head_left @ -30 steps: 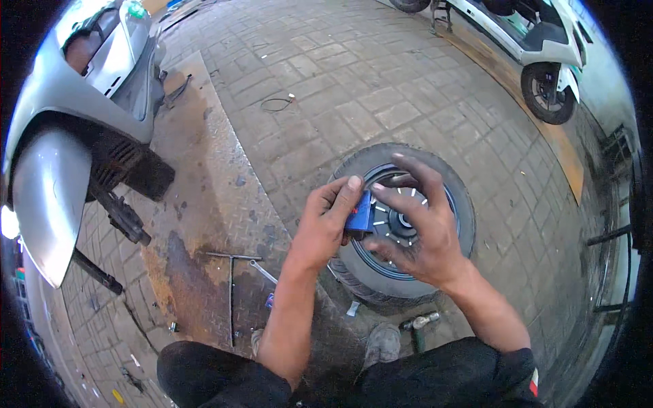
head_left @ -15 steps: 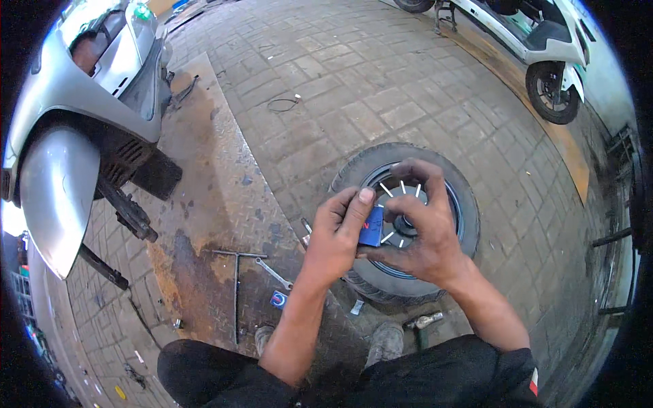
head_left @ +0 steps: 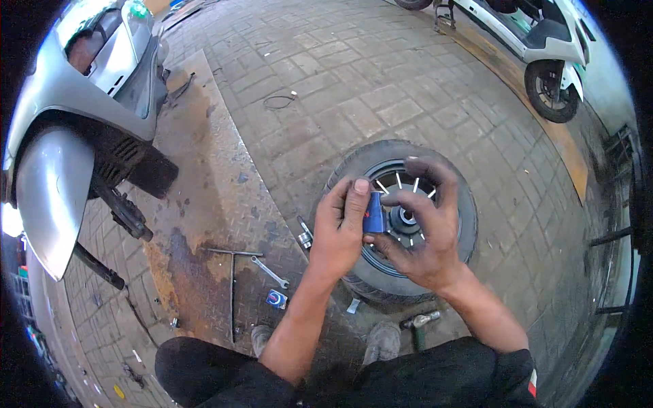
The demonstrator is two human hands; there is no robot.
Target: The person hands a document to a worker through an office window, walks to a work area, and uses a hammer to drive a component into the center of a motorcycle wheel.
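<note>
A small blue cardboard box [head_left: 374, 216] is held upright in my left hand [head_left: 343, 221], its thumb over the near face and the fingers closed behind. My right hand [head_left: 432, 231] is beside the box, its fingers bent and spread apart. The right thumb tip touches the box's lower edge, and the right index fingertip is close to its upper right corner. Below both hands lies a wheel with a black tyre [head_left: 449, 275] and pale spokes, partly covered by them. What the box contains is hidden.
On the rusty metal plate [head_left: 204, 204] lie a T-handle wrench [head_left: 232, 292], a combination spanner [head_left: 271, 272] and another small box [head_left: 276, 298]. A hammer [head_left: 420, 322] rests by my right shoe. A silver scooter [head_left: 61, 190] stands left, a white scooter [head_left: 544, 51] far right.
The right index finger has risen and straightened from the box's side toward its top corner, and the right fingers have spread. The left hand keeps its hold. The view has shifted slightly.
</note>
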